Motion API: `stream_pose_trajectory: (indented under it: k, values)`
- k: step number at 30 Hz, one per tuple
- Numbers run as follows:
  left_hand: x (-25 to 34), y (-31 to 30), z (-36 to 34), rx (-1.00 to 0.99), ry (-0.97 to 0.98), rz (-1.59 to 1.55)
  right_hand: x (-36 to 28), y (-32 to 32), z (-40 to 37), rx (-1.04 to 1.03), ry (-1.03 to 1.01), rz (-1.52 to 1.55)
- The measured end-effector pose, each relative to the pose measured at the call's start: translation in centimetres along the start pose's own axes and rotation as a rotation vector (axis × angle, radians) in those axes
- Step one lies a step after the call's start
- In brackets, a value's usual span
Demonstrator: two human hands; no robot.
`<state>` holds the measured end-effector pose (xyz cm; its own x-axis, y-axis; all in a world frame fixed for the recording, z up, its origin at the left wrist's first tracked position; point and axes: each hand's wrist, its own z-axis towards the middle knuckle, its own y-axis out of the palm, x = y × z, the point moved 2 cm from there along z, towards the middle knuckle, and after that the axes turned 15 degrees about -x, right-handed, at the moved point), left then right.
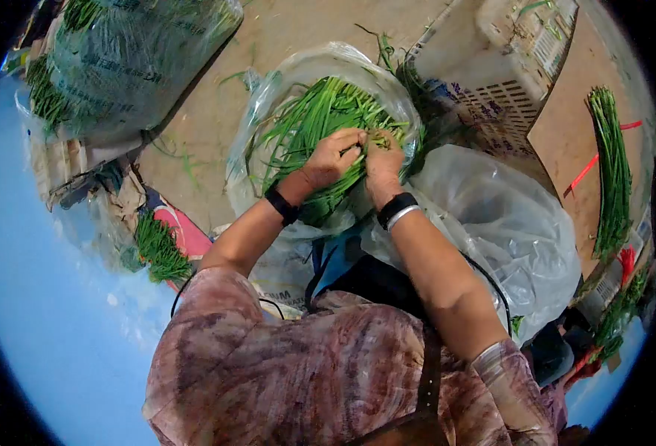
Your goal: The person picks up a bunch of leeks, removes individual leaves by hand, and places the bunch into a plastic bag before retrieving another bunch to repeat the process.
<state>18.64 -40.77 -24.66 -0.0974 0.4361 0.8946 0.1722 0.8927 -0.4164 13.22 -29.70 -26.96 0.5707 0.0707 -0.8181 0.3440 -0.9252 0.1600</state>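
Note:
A pile of long green stalks, like chives, lies in an opened clear plastic bag in front of me. My left hand is closed around a bunch of these stalks near the pile's middle. My right hand sits right beside it, fingers curled into the same bunch, and the two hands touch. Each wrist has a black band. The stalks' lower ends are hidden under my hands.
A large plastic-wrapped bundle of greens lies at the upper left. A white plastic crate stands at the upper right, a tied bunch of stalks beside it. A crumpled clear bag lies by my right forearm. A small green bunch lies at left.

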Motion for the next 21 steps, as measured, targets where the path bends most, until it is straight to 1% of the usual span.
stream_pose_trajectory:
  k: [1,2,4,5,7,8,11,12,15,16,19,21]
  values:
    - [-0.2,0.0,-0.2,0.034,-0.018,-0.061,-0.1,-0.1,0.1,0.009,0.032,0.033]
    - [-0.4,0.1,-0.3,0.067,-0.036,-0.124,-0.3,-0.1,0.1,0.028,0.01,-0.025]
    - [0.0,-0.3,-0.7,0.165,-0.083,-0.276,-1.3,0.1,0.3,-0.016,0.028,-0.037]
    - [0.1,-0.6,-1.0,0.229,-0.085,-0.405,-1.6,0.2,0.3,-0.042,0.037,-0.044]
    - [0.3,-1.6,-2.1,0.365,-0.084,-0.661,-1.1,0.0,1.4,-0.099,-0.068,-0.117]
    - [-1.1,-2.3,-2.9,0.394,-0.129,-0.623,-0.8,-0.1,1.8,-0.13,-0.123,-0.154]
    - [-1.5,-5.5,-5.0,0.232,-0.21,-0.289,-4.8,0.7,0.8,-0.269,-0.183,-0.044]
    - [-2.3,-5.8,-5.7,0.093,-0.3,-0.313,-6.8,1.2,0.0,-0.371,-0.239,0.018]
    - [-9.2,-4.8,-7.7,0.057,-0.448,-0.365,-12.3,1.7,-2.8,-0.481,-0.324,0.005]
    - [-9.1,-5.5,-8.0,0.041,-0.423,-0.371,-14.2,1.7,-4.0,-0.553,-0.401,0.051]
    - [-7.6,-7.8,-8.8,0.228,-0.526,-0.534,-20.3,0.1,-7.8,-0.631,-0.436,0.031]
    - [-9.8,-10.2,-9.3,0.371,-0.515,-0.364,-24.9,-1.4,-10.6,-0.706,-0.525,0.102]
